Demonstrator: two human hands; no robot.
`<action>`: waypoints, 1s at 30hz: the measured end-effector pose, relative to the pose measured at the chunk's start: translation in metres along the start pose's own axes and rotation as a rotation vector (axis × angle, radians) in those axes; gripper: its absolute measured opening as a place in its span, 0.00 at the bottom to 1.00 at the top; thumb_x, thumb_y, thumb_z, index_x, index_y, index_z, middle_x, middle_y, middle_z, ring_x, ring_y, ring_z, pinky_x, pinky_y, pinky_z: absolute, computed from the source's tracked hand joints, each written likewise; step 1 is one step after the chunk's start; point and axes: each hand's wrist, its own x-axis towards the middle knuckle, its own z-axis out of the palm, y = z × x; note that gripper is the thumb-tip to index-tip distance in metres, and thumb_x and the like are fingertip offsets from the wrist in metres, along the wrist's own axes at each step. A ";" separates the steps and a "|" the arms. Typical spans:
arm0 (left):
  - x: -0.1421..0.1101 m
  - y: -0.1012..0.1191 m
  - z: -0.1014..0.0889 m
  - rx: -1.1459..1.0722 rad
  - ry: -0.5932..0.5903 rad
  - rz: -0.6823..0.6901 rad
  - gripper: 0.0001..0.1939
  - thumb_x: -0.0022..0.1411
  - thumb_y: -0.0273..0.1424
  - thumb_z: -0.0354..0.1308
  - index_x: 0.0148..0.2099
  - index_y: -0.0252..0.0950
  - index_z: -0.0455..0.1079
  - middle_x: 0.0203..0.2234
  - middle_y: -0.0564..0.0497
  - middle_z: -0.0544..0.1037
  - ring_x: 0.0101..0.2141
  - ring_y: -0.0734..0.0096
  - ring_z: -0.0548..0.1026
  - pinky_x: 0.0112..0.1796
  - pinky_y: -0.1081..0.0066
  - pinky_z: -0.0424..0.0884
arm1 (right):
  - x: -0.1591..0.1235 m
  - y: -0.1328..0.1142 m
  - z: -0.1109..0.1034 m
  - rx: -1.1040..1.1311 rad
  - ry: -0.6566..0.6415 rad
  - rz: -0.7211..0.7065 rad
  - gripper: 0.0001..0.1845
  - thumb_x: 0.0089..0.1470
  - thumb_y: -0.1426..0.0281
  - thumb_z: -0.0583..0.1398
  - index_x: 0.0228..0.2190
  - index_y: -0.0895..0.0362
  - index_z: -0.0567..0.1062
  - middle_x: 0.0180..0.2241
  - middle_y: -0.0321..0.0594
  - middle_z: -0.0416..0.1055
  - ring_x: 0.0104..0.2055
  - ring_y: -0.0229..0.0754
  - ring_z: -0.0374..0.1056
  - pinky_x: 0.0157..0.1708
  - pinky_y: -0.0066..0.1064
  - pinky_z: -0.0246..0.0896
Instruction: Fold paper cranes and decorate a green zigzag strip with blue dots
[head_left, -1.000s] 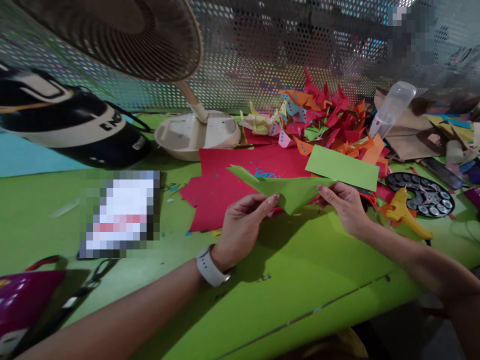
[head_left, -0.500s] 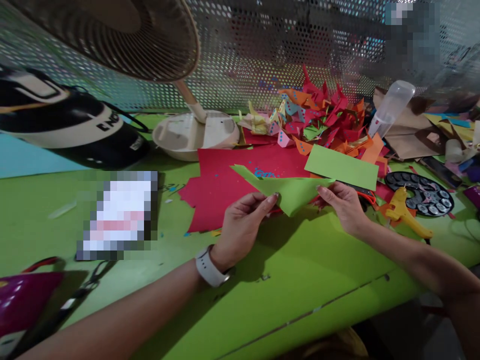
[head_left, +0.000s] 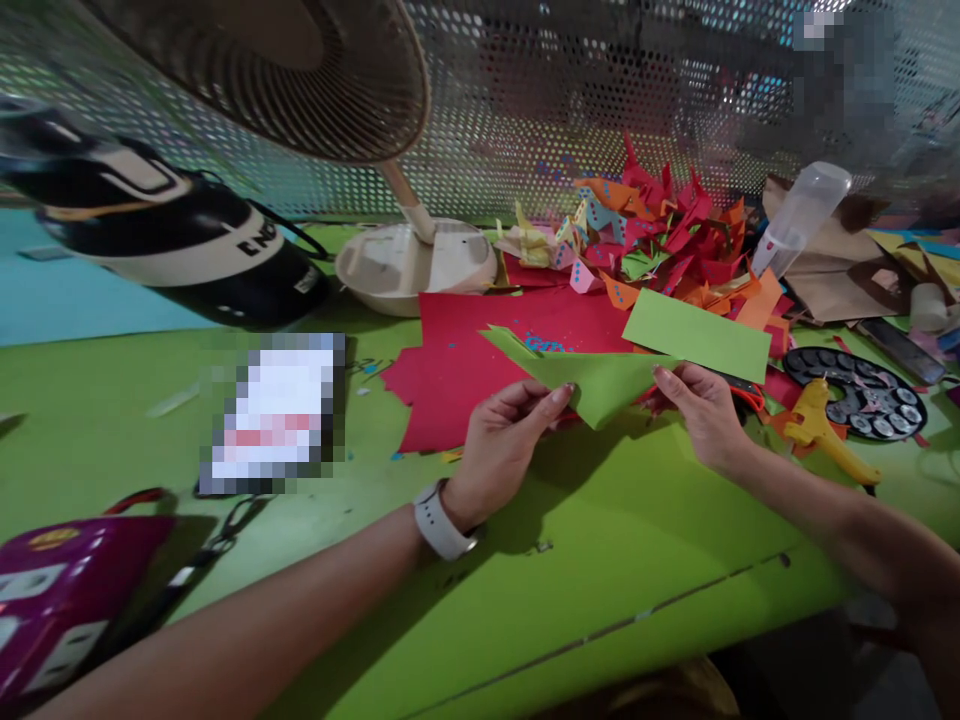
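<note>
A folded piece of light green paper [head_left: 600, 385] is held between my two hands above the table. My left hand [head_left: 502, 440], with a white watch band at the wrist, pinches its lower left edge between thumb and fingers. My right hand [head_left: 697, 410] pinches the right corner the same way. One narrow pointed end of the paper sticks out to the upper left, over a red sheet [head_left: 442, 390]. A flat green paper rectangle [head_left: 697, 335] lies just beyond my right hand.
Folded colourful paper shapes [head_left: 660, 230] are heaped at the back. A yellow glue gun [head_left: 832, 440] and a round black tray [head_left: 892, 405] lie right. Left are a fan base [head_left: 375, 270], a black bottle [head_left: 217, 250], a blurred-out phone-like object [head_left: 277, 410] and a purple object [head_left: 75, 570].
The whole scene has shifted right in view as the camera turned left. Both hands keep their pinch on the green paper, which looks almost the same.
</note>
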 end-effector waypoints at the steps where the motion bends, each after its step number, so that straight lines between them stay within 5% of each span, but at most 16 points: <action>1: 0.000 0.000 0.000 -0.003 0.000 0.007 0.17 0.45 0.42 0.74 0.26 0.35 0.74 0.18 0.56 0.74 0.21 0.79 0.70 0.24 0.78 0.66 | 0.000 0.000 0.000 0.002 -0.001 0.001 0.22 0.41 0.50 0.71 0.22 0.56 0.76 0.20 0.33 0.74 0.21 0.32 0.69 0.22 0.25 0.68; 30: 0.000 -0.003 -0.003 0.029 0.000 0.044 0.15 0.48 0.41 0.73 0.26 0.37 0.74 0.19 0.56 0.75 0.22 0.78 0.69 0.26 0.77 0.66 | 0.002 0.006 0.000 0.067 0.007 -0.006 0.19 0.41 0.52 0.71 0.19 0.54 0.77 0.19 0.32 0.73 0.20 0.32 0.67 0.22 0.26 0.67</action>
